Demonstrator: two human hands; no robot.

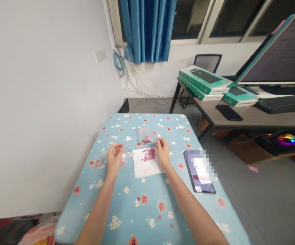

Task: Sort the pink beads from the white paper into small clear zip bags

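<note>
Pink beads (149, 154) are strewn slantwise on white paper (146, 170), far end rightward; left hand (115, 156) and right hand (163, 151) are curled nearly closed, any grip indiscernible.

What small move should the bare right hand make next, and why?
Perhaps the right hand should reach left to the small, round, pink beads: they lie loose on the white paper sheet beside it, while the bare left hand is at the crumpled, clear plastic bag.
</note>
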